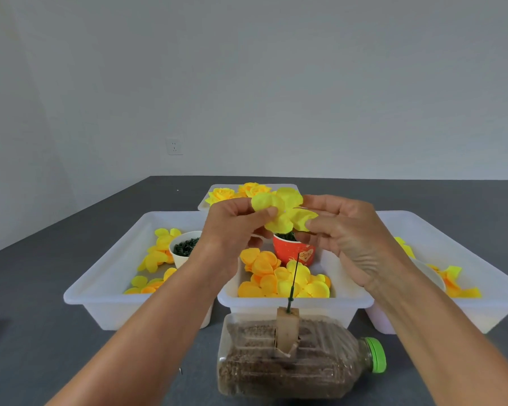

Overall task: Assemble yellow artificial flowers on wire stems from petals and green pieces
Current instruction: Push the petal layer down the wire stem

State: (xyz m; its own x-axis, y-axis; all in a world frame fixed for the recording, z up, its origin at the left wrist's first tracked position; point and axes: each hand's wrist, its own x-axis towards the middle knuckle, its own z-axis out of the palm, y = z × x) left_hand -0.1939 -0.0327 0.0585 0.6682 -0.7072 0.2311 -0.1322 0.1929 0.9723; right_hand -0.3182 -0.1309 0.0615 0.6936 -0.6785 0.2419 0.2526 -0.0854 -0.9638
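Grey wall point(247, 83) and dark grey counter point(71, 356) form the setting. Fingers point(264, 213) of the left hand point(232, 227) and those of the right hand point(343, 232) pinch a yellow petal cluster point(282, 212), held in the air between them above the middle tray point(294, 301). That tray holds loose petals point(279, 279) and a red cup point(295, 253). Near it, a wire stem point(293, 281) stands upright in a block point(288, 329) on a bottle point(291, 358) lying on its side. Left tray point(100, 291) holds petals and a white cup point(185, 249) of green pieces. Far tray point(206, 200) holds finished flowers point(238, 193). Right tray point(452, 230) stands beside.
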